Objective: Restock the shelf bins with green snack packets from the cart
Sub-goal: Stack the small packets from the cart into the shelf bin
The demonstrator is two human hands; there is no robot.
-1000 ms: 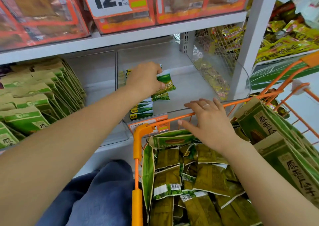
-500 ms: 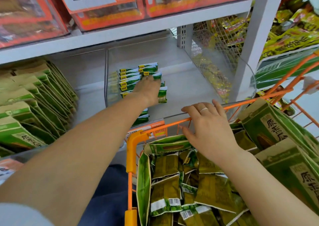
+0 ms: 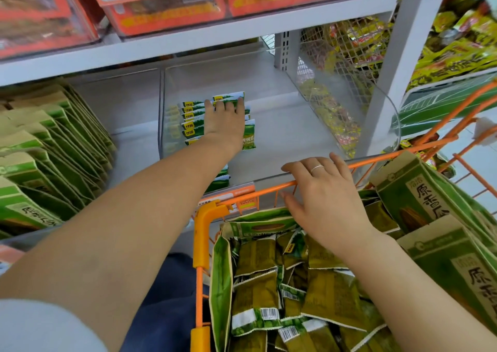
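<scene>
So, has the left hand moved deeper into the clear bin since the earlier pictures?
Yes. The left hand has gone further back along the packet row, away from the bin's front edge.

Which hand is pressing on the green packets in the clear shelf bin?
The left hand: it lies flat on the row of green packets in the clear bin. The right hand rests on the orange cart's rim.

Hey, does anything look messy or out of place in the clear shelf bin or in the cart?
Mostly tidy. The green packets under the left hand form an overlapping row in the clear bin, one jutting out to the right. The packets in the cart's open bag lie jumbled at mixed angles. Nothing looks spilled or torn.
</scene>
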